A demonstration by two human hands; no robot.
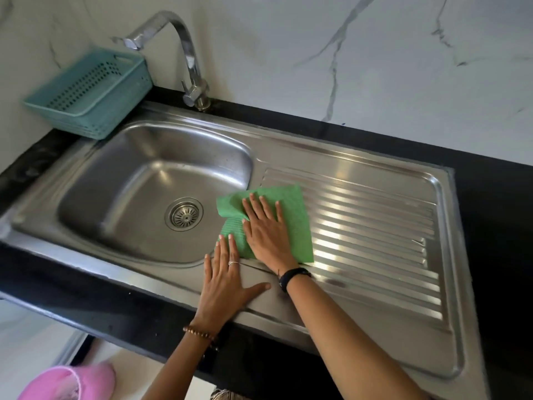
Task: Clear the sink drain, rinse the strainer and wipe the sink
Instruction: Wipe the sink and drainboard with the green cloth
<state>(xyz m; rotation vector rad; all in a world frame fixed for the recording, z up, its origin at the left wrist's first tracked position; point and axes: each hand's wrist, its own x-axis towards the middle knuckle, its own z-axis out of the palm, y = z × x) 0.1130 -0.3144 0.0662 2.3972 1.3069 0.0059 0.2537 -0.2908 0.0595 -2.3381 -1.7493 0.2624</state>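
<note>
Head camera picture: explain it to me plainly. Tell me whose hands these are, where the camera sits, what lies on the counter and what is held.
There is no machine here. A person wears one wide-angle camera on the head, looking down at their own two bare hands. Below is a steel sink set in a black counter, with a strainer seated in the drain and a ribbed draining board beside the bowl. The right hand presses flat on a green cloth at the bowl's edge. The left hand rests flat on the sink's front rim, its fingertips at the cloth's edge. Neither hand grips anything. A teal basket and a tap stand behind the bowl.
</note>
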